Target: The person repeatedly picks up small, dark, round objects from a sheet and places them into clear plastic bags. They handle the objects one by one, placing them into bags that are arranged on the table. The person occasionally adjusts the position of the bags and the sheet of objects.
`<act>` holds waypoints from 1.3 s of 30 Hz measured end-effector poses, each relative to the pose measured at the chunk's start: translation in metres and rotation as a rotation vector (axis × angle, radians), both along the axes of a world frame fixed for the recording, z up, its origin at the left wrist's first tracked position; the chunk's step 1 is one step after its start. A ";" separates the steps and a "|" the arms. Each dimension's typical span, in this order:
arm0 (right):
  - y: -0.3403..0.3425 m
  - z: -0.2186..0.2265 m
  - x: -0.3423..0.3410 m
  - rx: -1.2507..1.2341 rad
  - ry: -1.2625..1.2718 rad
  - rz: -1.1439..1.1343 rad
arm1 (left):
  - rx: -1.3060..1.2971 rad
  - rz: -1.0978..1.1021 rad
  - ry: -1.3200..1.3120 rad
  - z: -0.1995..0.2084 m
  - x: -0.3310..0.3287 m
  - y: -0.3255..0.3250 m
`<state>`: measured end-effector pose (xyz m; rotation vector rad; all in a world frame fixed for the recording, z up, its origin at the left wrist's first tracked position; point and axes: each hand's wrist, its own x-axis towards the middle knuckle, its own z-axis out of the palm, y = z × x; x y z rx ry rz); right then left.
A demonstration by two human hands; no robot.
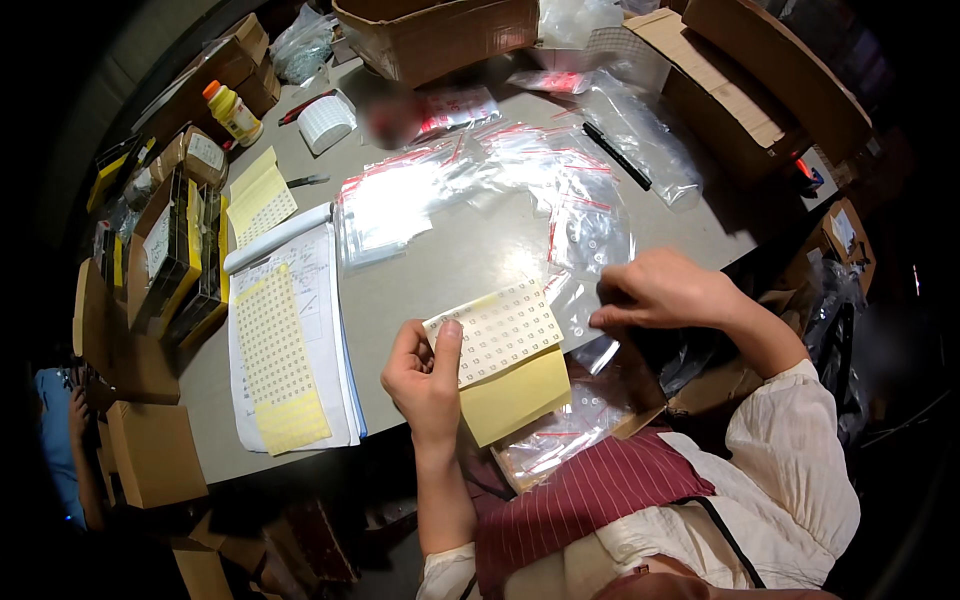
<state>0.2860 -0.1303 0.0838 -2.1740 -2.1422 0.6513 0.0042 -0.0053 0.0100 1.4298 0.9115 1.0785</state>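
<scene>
My left hand (425, 380) grips a sheet of small round-printed stickers (505, 335), thumb on top; part of its yellow backing (515, 395) shows bare below the stickers. To its right, my right hand (660, 290) is closed, thumb and fingers curled together, slightly blurred. What it pinches, if anything, cannot be made out. Below those fingertips lie clear zip bags (585, 240) marked with small stickers. More clear zip bags with red seal lines (395, 200) fan in an arc across the table. Other bags (560, 435) rest in an open box at my lap.
On the left lie a notepad (340, 390) with another sticker sheet (280, 360) on it, and black-and-yellow boxes (175, 250). A yellow bottle (235, 115), a black marker (616, 156) and cardboard boxes (440, 40) stand or lie farther back. Another person's blue sleeve (55, 410) shows far left.
</scene>
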 end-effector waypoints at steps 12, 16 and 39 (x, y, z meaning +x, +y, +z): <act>0.049 0.013 0.050 0.124 0.182 0.056 | -0.143 -0.068 -0.331 0.009 -0.010 0.001; 0.054 0.001 0.045 0.220 0.045 0.088 | -0.154 -0.073 -0.342 0.010 -0.012 0.000; -0.019 0.019 -0.008 0.126 -0.010 0.102 | -0.172 -0.098 -0.385 0.008 -0.012 -0.001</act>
